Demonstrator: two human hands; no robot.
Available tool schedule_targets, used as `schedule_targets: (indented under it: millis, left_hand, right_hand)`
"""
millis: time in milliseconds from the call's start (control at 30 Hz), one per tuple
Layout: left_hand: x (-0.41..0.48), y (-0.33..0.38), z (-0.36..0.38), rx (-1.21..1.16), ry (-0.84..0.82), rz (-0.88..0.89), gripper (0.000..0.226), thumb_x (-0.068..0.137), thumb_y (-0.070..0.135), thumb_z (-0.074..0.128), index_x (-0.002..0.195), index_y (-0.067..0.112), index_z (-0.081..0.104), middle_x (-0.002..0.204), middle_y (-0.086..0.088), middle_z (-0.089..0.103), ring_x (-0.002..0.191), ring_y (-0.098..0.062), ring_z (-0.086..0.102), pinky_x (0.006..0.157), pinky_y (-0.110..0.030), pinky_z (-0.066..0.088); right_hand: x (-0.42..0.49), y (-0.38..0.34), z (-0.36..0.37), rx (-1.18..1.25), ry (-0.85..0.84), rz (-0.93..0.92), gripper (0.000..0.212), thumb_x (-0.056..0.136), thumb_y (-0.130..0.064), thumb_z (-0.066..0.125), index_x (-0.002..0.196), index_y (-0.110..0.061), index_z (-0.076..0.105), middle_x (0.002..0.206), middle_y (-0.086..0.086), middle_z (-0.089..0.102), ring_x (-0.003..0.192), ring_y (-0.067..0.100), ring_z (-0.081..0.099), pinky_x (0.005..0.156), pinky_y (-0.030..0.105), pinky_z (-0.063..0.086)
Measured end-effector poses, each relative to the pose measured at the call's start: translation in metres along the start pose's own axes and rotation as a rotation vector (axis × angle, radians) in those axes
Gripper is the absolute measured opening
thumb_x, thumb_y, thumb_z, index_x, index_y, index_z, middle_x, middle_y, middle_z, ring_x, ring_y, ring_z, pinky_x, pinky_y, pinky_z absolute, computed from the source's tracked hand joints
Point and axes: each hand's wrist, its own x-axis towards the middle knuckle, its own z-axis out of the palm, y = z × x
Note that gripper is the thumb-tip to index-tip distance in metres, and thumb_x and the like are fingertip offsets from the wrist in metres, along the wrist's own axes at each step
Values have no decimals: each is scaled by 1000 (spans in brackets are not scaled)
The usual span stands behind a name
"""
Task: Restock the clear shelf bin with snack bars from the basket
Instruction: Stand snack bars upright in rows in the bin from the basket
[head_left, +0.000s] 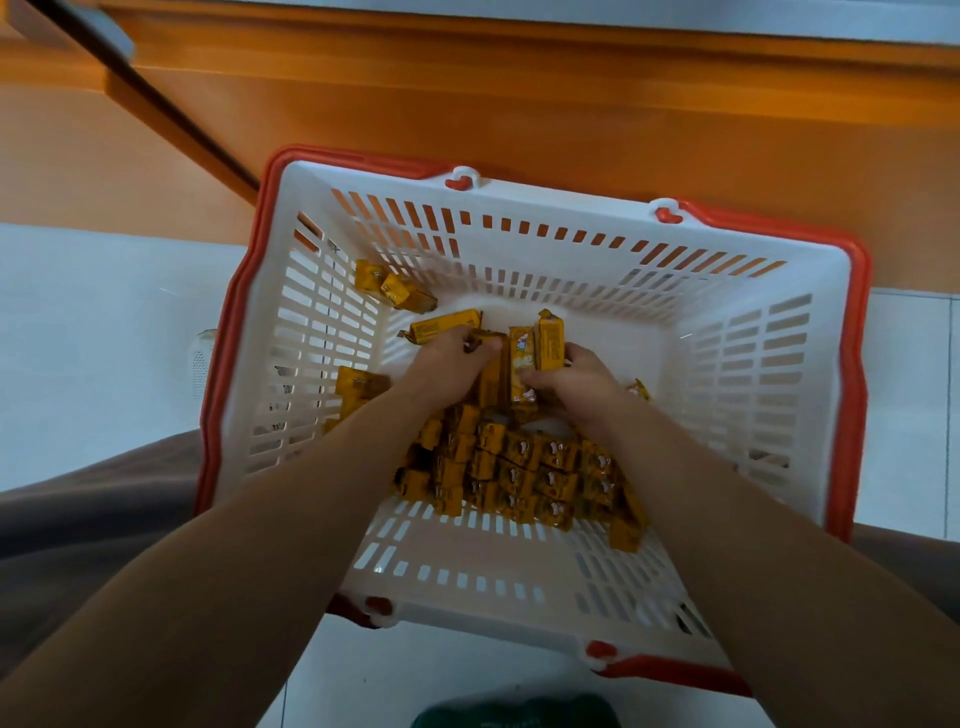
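Left hand (451, 358), right hand (577, 379) grip three snack bars (521, 364) in one basket (519, 240).

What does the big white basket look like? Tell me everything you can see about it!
The basket looks like white plastic, with slotted walls and orange-red handles folded down around its rim. It stands upright on a pale floor near an orange panel. Yellow snack bars lie inside, most piled at the near side, a few loose. The left hand and right hand reach in, gripping bars.
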Motion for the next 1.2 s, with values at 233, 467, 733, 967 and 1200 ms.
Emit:
schedule_targets:
  millis: [233, 467, 733, 967, 1200]
  left_hand:
    - [-14, 14, 1, -32, 32, 14, 47, 105, 47, 47, 139, 16, 51, 116, -1, 60, 113, -29, 61, 90, -43, 52]
    - [-33, 31, -8, -108, 120, 8, 53, 104, 53, 44, 140, 14, 50, 104, 0, 64, 86, -17, 62, 53, -25, 43]
    - [-75, 71, -28, -431, 258, -16, 66, 83, 53, 78, 131, 15, 52, 115, -2, 67, 107, -24, 65, 90, -42, 55]
    - [-150, 123, -88, -728, 163, 42, 97, 47, 42, 94, 127, 0, 60, 108, -23, 74, 92, -37, 75, 77, -54, 63]
    - [-233, 176, -155, -726, 86, 319, 57, 70, 22, 93, 115, -2, 67, 101, -22, 76, 85, -38, 74, 71, -44, 60]
  right_hand:
    - [-12, 0, 1, 136, -19, -24, 46, 82, 4, 70, 122, -13, 55, 115, 15, 69, 100, 32, 70, 82, 51, 60]
    - [-37, -15, 4, 230, -52, -92, 31, 88, -2, 67, 116, -14, 62, 111, 15, 73, 103, 36, 70, 90, 58, 55]
    - [-100, -51, 20, 334, -159, -224, 35, 95, -8, 64, 129, -16, 61, 121, 9, 70, 112, 27, 66, 91, 39, 55]
    - [-183, -112, 21, 360, -236, -314, 31, 92, -4, 66, 123, -9, 63, 107, 8, 76, 99, 23, 73, 82, 35, 59]
    - [-286, -183, 9, 323, -423, -452, 21, 94, -8, 60, 115, -8, 67, 107, 15, 74, 94, 28, 72, 79, 39, 60]
